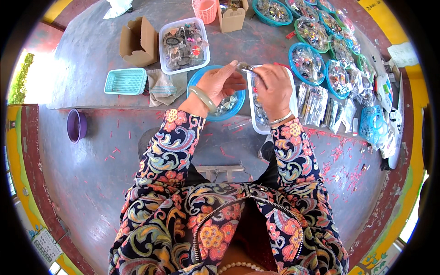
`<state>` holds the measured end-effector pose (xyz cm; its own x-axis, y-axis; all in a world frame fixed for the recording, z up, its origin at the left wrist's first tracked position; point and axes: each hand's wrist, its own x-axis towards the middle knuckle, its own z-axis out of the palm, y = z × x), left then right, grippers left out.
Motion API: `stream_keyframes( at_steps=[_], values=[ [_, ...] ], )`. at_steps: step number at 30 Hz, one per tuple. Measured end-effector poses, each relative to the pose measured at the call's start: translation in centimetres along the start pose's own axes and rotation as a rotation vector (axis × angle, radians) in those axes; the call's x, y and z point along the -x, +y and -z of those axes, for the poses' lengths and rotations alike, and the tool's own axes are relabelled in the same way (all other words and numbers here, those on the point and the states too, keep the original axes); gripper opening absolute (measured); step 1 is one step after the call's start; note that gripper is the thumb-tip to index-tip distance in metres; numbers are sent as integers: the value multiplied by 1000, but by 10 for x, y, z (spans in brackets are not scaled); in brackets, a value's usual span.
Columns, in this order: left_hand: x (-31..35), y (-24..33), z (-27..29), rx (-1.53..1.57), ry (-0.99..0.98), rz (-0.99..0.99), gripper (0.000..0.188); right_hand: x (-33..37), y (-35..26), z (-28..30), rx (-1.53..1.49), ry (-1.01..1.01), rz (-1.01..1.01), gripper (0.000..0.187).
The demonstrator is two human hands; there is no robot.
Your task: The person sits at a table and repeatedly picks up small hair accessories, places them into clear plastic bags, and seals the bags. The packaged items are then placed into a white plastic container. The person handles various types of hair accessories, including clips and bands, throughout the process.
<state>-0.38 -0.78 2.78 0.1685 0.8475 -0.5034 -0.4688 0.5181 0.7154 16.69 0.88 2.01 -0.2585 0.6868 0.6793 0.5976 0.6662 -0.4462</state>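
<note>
One small, shiny grey-brown piece (244,68), pinched in my right hand (275,87) at upper centre of the frame, slants up-left toward my left hand (216,86), whose narrowed fingers' hold I cannot tell.

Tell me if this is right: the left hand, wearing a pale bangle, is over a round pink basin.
Pink is wrong: in the head view, the left hand, wearing a pale bangle, is over a round blue basin.
</note>
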Motion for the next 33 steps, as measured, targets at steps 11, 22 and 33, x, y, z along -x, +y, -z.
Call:
stream_keyframes(
  at_steps=[11,22,33],
  values=[
    [-9,0,15,50,-40,-237,13,1,-4,-7,-203,-86,-90,29],
    [-10,-11,10,-178,-217,-154,15,10,17,-13,-1233,-217,-986,15],
    [-5,-8,3,-55,-155,-186,19,9,3,-16,-906,-3,-808,11]
  ],
)
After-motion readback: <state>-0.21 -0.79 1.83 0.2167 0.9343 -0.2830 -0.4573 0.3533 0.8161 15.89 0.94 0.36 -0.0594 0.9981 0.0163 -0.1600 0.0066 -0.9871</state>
